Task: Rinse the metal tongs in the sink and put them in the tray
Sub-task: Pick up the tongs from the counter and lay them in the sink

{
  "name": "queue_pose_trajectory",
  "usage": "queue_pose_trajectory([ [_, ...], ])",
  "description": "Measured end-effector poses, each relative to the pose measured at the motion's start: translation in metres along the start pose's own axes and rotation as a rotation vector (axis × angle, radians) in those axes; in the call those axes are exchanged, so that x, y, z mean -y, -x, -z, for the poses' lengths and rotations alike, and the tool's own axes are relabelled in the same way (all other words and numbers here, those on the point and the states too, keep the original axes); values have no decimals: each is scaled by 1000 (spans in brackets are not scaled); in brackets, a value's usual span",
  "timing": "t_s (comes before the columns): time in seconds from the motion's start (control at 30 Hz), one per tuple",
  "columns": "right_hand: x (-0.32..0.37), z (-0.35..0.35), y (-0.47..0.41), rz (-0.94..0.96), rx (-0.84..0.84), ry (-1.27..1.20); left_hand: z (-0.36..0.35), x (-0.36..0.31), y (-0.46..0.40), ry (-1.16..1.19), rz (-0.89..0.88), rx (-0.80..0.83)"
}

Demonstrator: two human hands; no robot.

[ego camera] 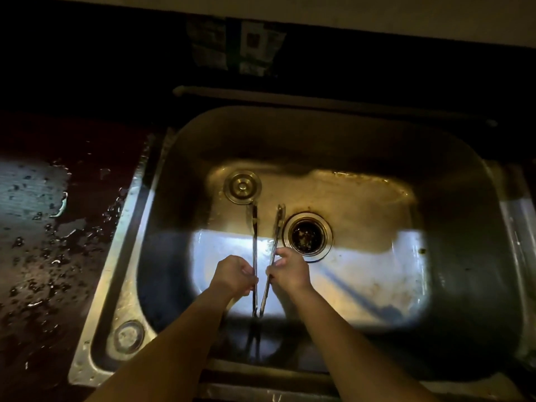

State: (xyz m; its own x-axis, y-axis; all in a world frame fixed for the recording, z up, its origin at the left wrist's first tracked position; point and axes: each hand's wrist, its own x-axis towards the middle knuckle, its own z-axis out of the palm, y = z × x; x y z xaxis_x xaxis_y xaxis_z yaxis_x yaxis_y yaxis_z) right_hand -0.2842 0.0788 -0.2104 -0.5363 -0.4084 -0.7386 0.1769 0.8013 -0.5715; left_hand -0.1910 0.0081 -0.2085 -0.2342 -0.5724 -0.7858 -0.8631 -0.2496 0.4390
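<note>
Long metal tongs (254, 239) are held over the steel sink (185, 146), their two arms spread apart and their tips pointing away from me toward the drain. My left hand (233, 275) grips the left arm of the tongs. My right hand (290, 271) pinches the right arm. The joined end of the tongs sits near me, between my wrists. No tray is in view, and I see no running water.
An open drain (307, 235) lies just right of the tong tips. A round metal drain stopper (242, 187) rests on the sink floor behind them. The dark counter (43, 233) to the left is wet with puddles. A pipe (319, 103) runs behind the sink.
</note>
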Motion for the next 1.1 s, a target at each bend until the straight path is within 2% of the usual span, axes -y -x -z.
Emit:
queue_pose_trajectory([
  [0.1,-3,-3,-1,0,-67,2,-3,-3,-2,-62,1,-6],
  [0.2,-3,-3,1,-10,-60,-3,-3,-6,-1,-185,-38,-2],
  [0.4,10,23,13,89,6,225,7,-16,19,-454,-155,23],
  [0.5,22,47,37,132,59,326,13,-27,52,-612,-256,-63],
  [0.6,31,74,67,220,72,477,13,-41,92,-617,-431,-182],
  [0.73,33,112,117,346,-73,627,3,-60,145,-567,-699,-372],
  [0.9,10,159,171,435,-281,551,-30,-55,182,-444,-969,-462],
  [1.0,-8,185,191,474,-401,508,-61,-46,184,-488,-960,-417],
  [1.1,-23,205,202,486,-578,617,-85,-38,183,-577,-940,-362],
])
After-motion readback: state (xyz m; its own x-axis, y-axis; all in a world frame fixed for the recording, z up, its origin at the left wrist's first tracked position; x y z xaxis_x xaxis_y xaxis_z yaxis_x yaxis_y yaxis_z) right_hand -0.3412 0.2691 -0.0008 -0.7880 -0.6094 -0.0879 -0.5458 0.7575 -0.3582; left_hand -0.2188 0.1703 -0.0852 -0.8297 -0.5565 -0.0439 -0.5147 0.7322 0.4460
